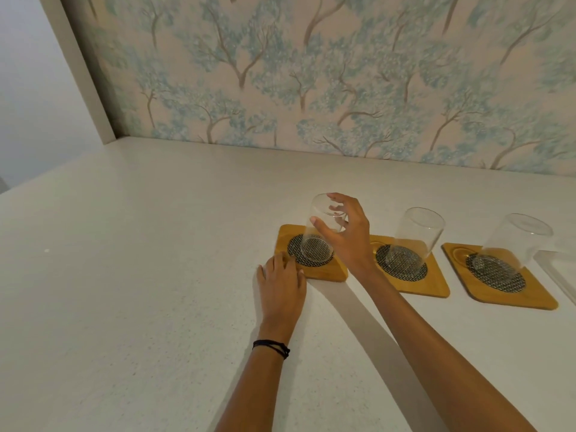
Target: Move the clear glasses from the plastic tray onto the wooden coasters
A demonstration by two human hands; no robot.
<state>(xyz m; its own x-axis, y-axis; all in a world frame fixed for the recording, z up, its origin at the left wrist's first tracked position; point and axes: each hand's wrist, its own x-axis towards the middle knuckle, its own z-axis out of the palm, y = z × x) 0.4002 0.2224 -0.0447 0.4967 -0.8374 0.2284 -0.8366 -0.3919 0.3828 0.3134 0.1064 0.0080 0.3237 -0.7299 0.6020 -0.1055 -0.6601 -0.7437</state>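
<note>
Tree-patterned wallpaper (311, 73) backs a white counter (140, 244); right hand (346, 235) grips the third glass (321, 232) on the leftmost coaster (324, 272), left hand (282, 282) flat, open, steadying its corner; two glasses already sit rightward, near the tray (558, 269); release looks next.

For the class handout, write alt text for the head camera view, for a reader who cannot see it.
A person's right hand grips a clear glass standing on the leftmost of three wooden coasters, while the left hand rests flat at that coaster's near corner. Two more glasses already stand on the other coasters, on a white counter below tree-patterned wallpaper.
</note>
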